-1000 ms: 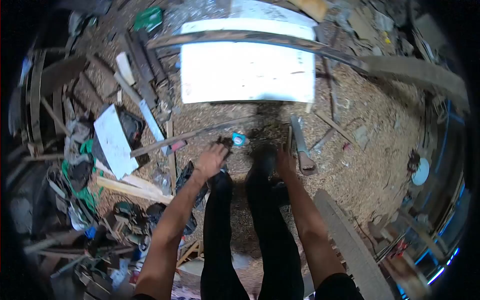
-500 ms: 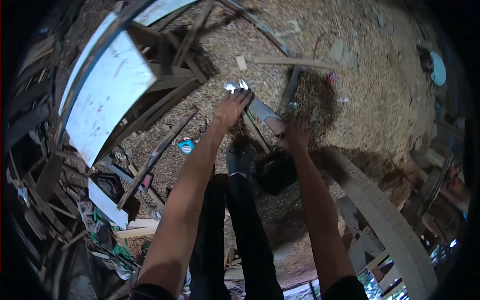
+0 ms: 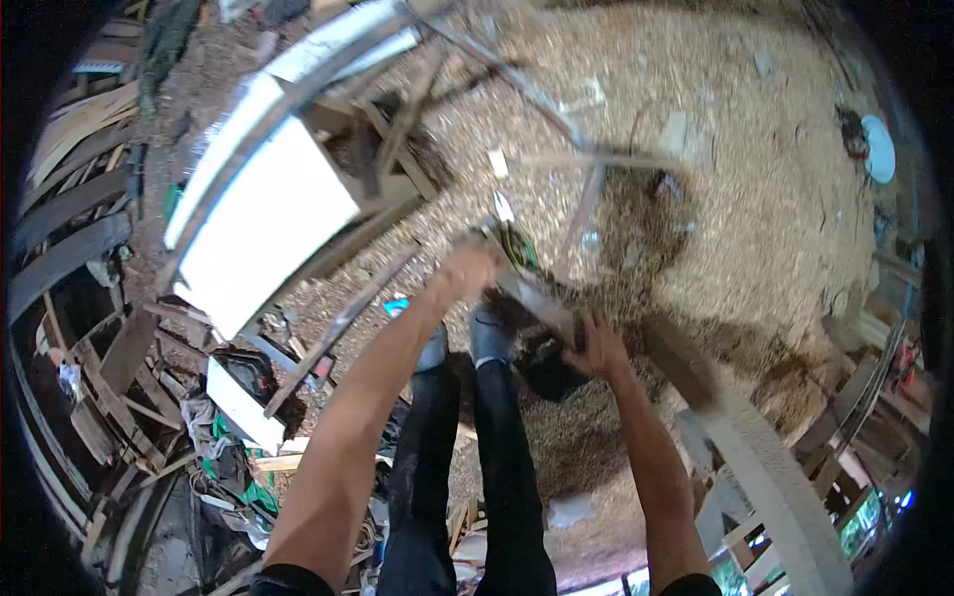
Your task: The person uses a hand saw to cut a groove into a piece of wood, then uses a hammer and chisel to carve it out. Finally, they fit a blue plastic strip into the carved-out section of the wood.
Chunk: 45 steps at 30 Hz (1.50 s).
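A flat, grey, blade-like piece with a brownish end (image 3: pixel 542 304) slants between my two hands above the ground. My left hand (image 3: pixel 471 266), blurred by motion, is closed on its upper left end. My right hand (image 3: pixel 599 346) grips the brownish end at the lower right, its fingers partly hidden. Just beyond the piece, a silver-tipped tool with green handles (image 3: pixel 515 240) lies on the wood shavings. A small blue tape measure (image 3: pixel 396 306) shows partly behind my left forearm.
A white panel (image 3: pixel 268 223) leans on a wooden frame at the left. Long boards (image 3: pixel 343 323) and a thin strip (image 3: pixel 596 160) lie on the shavings. A thick pale beam (image 3: pixel 755 447) runs along the right. A dark bundle (image 3: pixel 550 372) sits near my feet.
My hands and the grey piece have moved down in view, closer to my feet. The green-handled tool shows more fully. The view has shifted, and my second foot is visible.
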### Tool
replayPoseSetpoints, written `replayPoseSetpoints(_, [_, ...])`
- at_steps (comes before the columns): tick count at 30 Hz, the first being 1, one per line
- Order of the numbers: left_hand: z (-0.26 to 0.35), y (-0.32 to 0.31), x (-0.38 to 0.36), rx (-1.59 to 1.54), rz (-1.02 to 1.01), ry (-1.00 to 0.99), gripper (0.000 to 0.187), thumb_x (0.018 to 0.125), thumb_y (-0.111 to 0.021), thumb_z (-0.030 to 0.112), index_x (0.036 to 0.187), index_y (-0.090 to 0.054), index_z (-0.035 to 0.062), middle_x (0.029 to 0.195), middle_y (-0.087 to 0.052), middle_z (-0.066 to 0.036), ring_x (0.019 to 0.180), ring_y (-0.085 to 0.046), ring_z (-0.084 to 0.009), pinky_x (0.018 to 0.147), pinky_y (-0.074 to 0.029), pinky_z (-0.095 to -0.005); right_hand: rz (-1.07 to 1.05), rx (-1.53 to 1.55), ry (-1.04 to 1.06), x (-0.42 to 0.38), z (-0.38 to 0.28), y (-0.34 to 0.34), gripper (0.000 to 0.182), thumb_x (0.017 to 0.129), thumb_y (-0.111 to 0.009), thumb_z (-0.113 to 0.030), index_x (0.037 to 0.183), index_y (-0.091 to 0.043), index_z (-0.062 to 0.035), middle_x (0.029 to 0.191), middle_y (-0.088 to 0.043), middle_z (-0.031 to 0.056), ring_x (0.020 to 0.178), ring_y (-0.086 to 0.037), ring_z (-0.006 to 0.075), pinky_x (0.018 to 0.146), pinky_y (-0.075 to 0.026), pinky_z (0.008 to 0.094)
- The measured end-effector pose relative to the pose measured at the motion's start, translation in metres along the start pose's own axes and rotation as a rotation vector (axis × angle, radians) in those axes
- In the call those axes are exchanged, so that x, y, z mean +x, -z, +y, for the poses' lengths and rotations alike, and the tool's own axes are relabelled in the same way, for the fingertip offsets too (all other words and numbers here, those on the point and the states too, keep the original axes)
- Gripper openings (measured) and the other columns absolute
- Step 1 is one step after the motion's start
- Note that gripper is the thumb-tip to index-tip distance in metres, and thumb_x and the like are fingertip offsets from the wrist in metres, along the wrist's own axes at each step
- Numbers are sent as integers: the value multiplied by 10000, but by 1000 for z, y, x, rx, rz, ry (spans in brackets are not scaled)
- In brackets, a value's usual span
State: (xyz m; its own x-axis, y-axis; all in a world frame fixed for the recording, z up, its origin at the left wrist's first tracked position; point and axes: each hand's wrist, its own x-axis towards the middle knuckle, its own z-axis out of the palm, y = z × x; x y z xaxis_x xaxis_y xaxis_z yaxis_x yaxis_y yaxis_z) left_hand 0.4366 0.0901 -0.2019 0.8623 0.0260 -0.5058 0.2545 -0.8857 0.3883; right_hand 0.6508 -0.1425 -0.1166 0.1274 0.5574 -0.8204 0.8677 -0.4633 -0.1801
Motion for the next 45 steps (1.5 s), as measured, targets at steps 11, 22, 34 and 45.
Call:
replayPoseSetpoints(11, [0, 171, -220, -127, 355, -164, 461, 796, -630, 144, 1253, -580, 107, 1367, -530, -109, 1188, -572, -267, 962, -507, -385, 28, 791, 287, -176, -99, 173, 326, 867, -695, -271, 1076, -611, -36, 830, -647, 60, 799, -608, 173, 706, -487, 319])
replayPoseSetpoints(22, [-138, 193, -303, -342, 1000, 670, 335, 785, -707, 190, 1073, -617, 43, 1032, -628, -151, 969, -591, -361, 825, -450, -466, 404, 1188, 171, -189, -256, 274, 240, 901, -658, -238, 982, -572, -30, 799, -510, -16, 665, -463, 67, 573, -381, 245])
replayPoseSetpoints(34, [-182, 160, -295, -350, 1031, 623, 371, 743, -763, 198, 1028, -628, 3, 1006, -599, -138, 975, -559, -333, 868, -476, -420, 797, 850, 627, -24, -353, 266, 237, 914, -665, -207, 907, -630, 27, 619, -452, -43, 575, -376, 48, 520, -305, 257])
replayPoseSetpoints(45, [-149, 180, -234, -517, 1198, 551, 362, 771, -750, 203, 1038, -655, -20, 980, -624, -119, 924, -555, -306, 836, -473, -401, 526, 1058, 492, -14, -307, 234, 253, 903, -684, -188, 747, -604, -5, 579, -446, -63, 547, -357, 23, 489, -252, 273])
